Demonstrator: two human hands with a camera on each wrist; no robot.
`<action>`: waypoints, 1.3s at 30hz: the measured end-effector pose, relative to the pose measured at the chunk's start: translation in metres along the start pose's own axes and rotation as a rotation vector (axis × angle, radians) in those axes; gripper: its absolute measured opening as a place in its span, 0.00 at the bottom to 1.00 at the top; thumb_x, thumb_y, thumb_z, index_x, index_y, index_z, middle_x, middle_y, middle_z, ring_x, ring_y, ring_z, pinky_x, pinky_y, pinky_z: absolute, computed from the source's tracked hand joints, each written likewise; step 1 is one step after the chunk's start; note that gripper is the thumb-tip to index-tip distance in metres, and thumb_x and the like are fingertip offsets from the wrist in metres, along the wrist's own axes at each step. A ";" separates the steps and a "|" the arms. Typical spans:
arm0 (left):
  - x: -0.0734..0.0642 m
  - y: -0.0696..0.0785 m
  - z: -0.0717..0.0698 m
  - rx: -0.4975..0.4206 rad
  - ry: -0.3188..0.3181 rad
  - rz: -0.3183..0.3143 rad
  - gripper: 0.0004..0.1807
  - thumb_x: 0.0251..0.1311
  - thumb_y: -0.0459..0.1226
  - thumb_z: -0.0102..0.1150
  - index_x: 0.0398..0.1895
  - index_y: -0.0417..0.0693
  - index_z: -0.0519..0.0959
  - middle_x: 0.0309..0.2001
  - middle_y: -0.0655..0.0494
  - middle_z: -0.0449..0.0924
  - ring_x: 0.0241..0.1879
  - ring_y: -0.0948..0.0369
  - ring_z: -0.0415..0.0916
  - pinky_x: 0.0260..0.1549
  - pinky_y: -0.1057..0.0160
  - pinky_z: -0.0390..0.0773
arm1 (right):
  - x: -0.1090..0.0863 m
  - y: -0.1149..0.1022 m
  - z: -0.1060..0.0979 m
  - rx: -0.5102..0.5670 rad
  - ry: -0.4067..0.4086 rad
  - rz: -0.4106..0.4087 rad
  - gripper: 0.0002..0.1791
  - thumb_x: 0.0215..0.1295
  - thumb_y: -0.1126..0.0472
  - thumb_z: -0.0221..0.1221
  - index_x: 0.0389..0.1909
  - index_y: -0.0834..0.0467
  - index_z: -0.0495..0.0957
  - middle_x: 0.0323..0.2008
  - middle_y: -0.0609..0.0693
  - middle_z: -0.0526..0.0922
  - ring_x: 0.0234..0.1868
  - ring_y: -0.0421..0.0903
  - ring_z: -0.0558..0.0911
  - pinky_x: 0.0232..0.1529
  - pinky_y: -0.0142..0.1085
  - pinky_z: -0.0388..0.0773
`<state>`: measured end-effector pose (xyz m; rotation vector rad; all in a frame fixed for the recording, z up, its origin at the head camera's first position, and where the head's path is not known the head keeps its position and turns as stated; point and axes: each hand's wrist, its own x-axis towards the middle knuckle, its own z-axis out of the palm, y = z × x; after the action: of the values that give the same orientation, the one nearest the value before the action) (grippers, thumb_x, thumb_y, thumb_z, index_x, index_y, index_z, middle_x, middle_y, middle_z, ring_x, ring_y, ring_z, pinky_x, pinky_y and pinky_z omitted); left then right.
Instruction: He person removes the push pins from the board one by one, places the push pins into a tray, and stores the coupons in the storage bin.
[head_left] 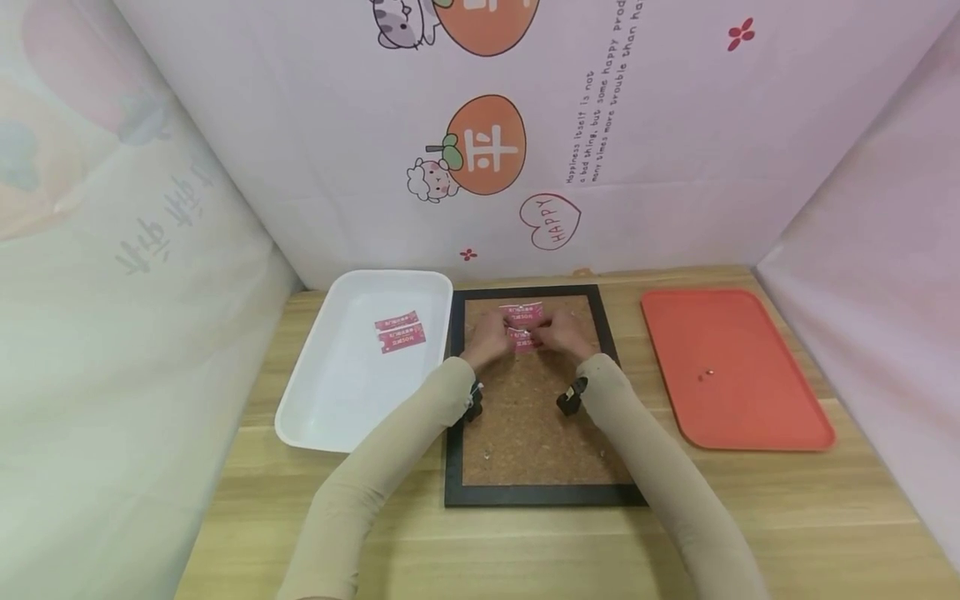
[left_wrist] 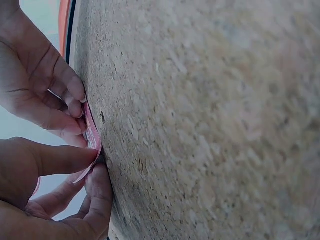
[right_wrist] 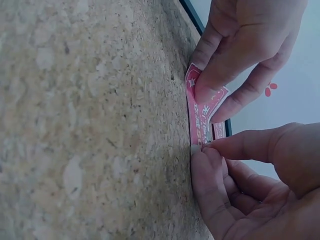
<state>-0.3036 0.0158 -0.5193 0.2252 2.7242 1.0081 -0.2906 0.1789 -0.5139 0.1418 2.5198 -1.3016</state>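
You have the lower pink coupon point(head_left: 519, 342), bowed, at the surface of the framed corkboard point(head_left: 525, 442), just below the upper pink coupon point(head_left: 527, 312). Your left hand point(head_left: 489, 337) pinches it between thumb and forefinger, and your right hand point(head_left: 566, 335) pinches at its edge. Uneven pull would likely crease or skew it; upward drift could overlap its neighbour.
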 end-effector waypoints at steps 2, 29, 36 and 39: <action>0.000 -0.001 0.001 0.000 0.003 0.007 0.16 0.61 0.26 0.62 0.53 0.40 0.82 0.50 0.45 0.84 0.49 0.52 0.81 0.49 0.55 0.83 | 0.000 0.000 0.001 -0.008 0.004 0.003 0.16 0.74 0.62 0.57 0.56 0.67 0.81 0.50 0.63 0.84 0.45 0.51 0.85 0.46 0.38 0.86; 0.004 -0.005 0.002 0.008 0.021 0.061 0.16 0.59 0.26 0.63 0.52 0.38 0.82 0.50 0.44 0.85 0.46 0.52 0.81 0.45 0.58 0.83 | 0.009 -0.004 0.004 0.001 0.025 0.024 0.13 0.74 0.63 0.58 0.51 0.68 0.83 0.49 0.63 0.85 0.45 0.53 0.86 0.47 0.41 0.88; 0.005 -0.005 0.002 0.025 0.031 0.072 0.15 0.60 0.26 0.63 0.51 0.38 0.83 0.48 0.44 0.85 0.43 0.53 0.81 0.40 0.61 0.80 | 0.009 -0.005 0.004 -0.061 0.032 -0.018 0.12 0.72 0.64 0.58 0.48 0.67 0.83 0.45 0.61 0.84 0.42 0.51 0.84 0.42 0.37 0.85; 0.004 -0.006 0.002 0.035 0.031 0.078 0.15 0.59 0.26 0.64 0.50 0.39 0.83 0.46 0.45 0.85 0.41 0.54 0.80 0.37 0.63 0.78 | 0.010 -0.005 0.005 -0.145 0.056 -0.065 0.11 0.70 0.61 0.60 0.43 0.65 0.84 0.39 0.58 0.85 0.36 0.49 0.82 0.34 0.33 0.79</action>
<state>-0.3076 0.0137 -0.5256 0.3261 2.7826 0.9930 -0.2999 0.1710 -0.5160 0.0660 2.6765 -1.1484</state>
